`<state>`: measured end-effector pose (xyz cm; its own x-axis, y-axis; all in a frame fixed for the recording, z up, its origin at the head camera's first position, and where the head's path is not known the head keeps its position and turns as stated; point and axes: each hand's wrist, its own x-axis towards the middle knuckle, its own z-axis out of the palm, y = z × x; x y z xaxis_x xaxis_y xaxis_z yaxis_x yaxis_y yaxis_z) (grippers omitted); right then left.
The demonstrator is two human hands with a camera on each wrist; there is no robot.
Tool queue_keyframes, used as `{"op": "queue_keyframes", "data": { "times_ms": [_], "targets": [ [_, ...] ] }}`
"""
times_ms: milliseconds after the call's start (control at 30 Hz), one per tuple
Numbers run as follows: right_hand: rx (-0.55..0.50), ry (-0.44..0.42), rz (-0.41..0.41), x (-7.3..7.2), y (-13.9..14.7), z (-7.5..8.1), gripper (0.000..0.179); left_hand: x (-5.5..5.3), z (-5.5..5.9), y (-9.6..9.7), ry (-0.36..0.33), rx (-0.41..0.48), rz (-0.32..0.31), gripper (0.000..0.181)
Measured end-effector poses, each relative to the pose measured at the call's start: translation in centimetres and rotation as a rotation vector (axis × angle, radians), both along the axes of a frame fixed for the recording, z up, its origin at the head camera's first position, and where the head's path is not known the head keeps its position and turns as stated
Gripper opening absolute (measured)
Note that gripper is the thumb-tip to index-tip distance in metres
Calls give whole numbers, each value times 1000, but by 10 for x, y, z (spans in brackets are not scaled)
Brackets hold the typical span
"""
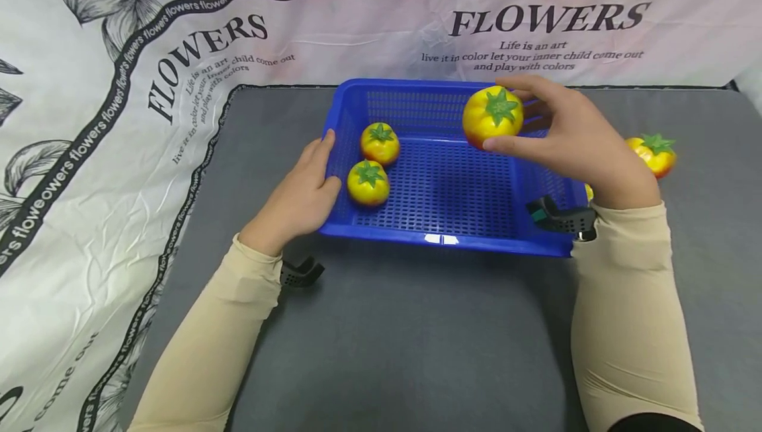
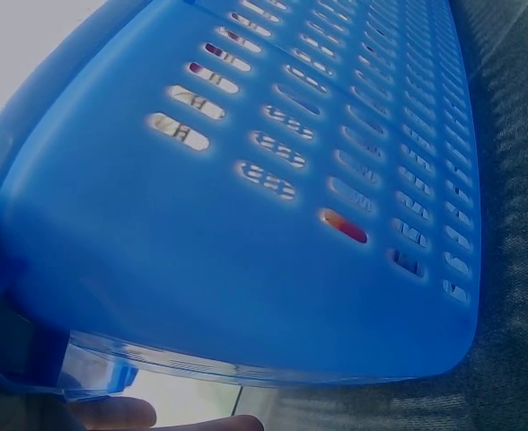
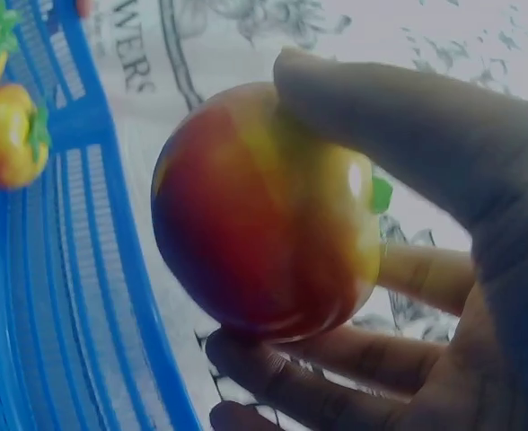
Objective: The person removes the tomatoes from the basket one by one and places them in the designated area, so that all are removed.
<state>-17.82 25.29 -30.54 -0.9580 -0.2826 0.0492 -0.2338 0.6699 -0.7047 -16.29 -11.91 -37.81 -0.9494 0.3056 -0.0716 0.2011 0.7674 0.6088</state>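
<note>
My right hand [image 1: 559, 124] holds a yellow-and-red tomato [image 1: 489, 114] with a green star-shaped top above the right part of a blue plastic basket [image 1: 440, 237]. In the right wrist view, thumb and fingers wrap round this tomato [image 3: 255, 215], its red underside facing the camera. My left hand [image 1: 300, 197] grips the basket's left rim, thumb on top; in the left wrist view its fingers [image 2: 111, 413] show at the rim outside the basket wall [image 2: 201, 260]. Two similar tomatoes, a rear one [image 1: 380, 143] and a front one [image 1: 368, 183], sit inside at the left.
Right of the basket another tomato [image 1: 653, 156] lies on the grey tabletop [image 1: 417, 339], partly behind my right wrist. A sliver of yellow [image 1: 589, 192] shows between basket and wrist. White flower-printed cloth [image 1: 357, 35] runs behind and along the left.
</note>
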Motion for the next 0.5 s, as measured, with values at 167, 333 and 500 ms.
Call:
{"op": "queue_keyframes", "data": {
  "times_ms": [167,333,500],
  "targets": [
    [-3,-10,-78,3,17,3,77,0,0,0,3,-10,0,73],
    [-48,-19,-122,6,33,7,78,0,-1,0,9,2,-1,74],
    [-72,5,-151,12,51,9,76,0,-1,2,17,6,-2,74]
  ]
}}
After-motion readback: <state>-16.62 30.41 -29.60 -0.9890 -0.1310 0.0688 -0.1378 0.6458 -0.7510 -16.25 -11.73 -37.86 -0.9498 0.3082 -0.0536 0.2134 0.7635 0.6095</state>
